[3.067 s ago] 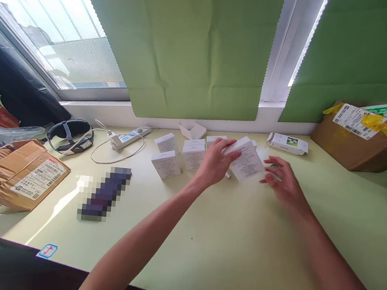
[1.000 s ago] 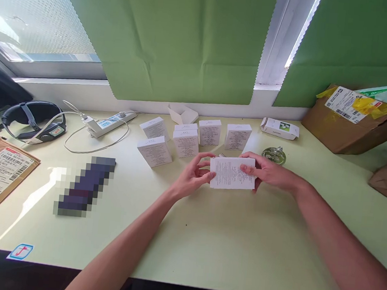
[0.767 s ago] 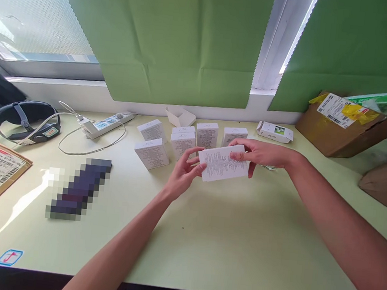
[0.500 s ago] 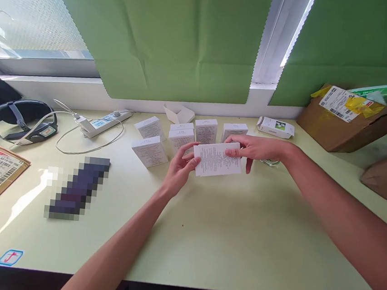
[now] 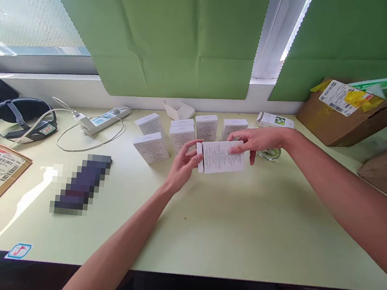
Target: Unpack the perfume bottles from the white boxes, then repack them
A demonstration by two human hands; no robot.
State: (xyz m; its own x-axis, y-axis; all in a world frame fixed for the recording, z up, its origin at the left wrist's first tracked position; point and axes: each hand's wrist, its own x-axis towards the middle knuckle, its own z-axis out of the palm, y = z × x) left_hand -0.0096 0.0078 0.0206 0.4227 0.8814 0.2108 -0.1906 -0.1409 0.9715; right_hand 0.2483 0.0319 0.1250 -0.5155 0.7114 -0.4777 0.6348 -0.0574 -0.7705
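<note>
White box (image 5: 222, 162) is up between your hands, in front of more boxes (image 5: 151, 149). Your left hand (image 5: 182, 166) pinches one end; your right hand (image 5: 260, 140) holds the other. Squeezing too hard could bend it.

Bright daylight from window (image 5: 37, 18), upper left (washed out); glare streak (image 5: 26, 199) on desk (image 5: 239, 236).

The held box (image 5: 218, 160) is white with dark print, the table (image 5: 240, 231) pale yellow-green, the blinds (image 5: 176, 38) green.
</note>
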